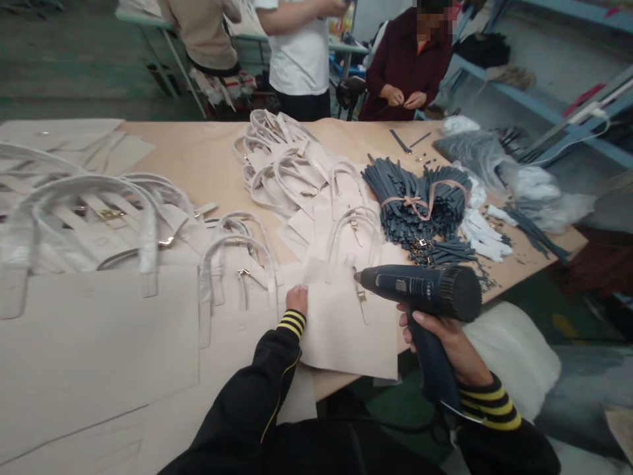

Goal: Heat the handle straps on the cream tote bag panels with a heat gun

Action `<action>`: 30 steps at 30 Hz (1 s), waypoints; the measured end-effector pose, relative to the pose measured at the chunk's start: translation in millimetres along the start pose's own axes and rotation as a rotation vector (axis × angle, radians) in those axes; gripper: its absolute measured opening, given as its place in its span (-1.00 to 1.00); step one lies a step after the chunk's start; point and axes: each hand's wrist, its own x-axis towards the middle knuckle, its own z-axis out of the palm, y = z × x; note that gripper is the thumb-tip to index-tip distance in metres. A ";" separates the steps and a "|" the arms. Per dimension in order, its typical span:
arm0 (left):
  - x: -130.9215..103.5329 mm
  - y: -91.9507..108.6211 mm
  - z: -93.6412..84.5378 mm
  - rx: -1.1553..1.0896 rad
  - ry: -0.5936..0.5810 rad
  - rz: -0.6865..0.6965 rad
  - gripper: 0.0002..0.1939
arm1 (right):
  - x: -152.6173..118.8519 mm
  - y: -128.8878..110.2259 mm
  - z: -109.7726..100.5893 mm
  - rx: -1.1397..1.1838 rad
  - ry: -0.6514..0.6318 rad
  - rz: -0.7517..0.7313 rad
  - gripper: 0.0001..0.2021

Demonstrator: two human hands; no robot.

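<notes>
My right hand (452, 338) is wrapped round the handle of a dark blue heat gun (420, 288). Its nozzle points left, over a beige bag panel (341, 330) that has a small gold buckle (362, 297) and a thin strap on it. At that panel's left edge, my left hand (297, 301) is closed on the material; the fingertips are hidden. Just beyond lies another beige piece with pale, film-wrapped handles (353, 218). To the left of my left hand are more beige bag panels (99, 343) with looped handles and gold clasps.
Bundles of dark grey straps (405, 198) lie tied on the table (198, 142), near clear plastic bags (475, 155) and white gloves (484, 237). A heap of beige handled pieces (291, 158) sits mid-table. Several people stand beyond the far edge. Blue shelving (524, 95) is at right.
</notes>
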 end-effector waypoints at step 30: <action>21.2 -32.4 -47.3 0.120 -0.038 0.121 -0.78 | -3.0 25.8 16.2 0.105 0.101 -0.052 -0.68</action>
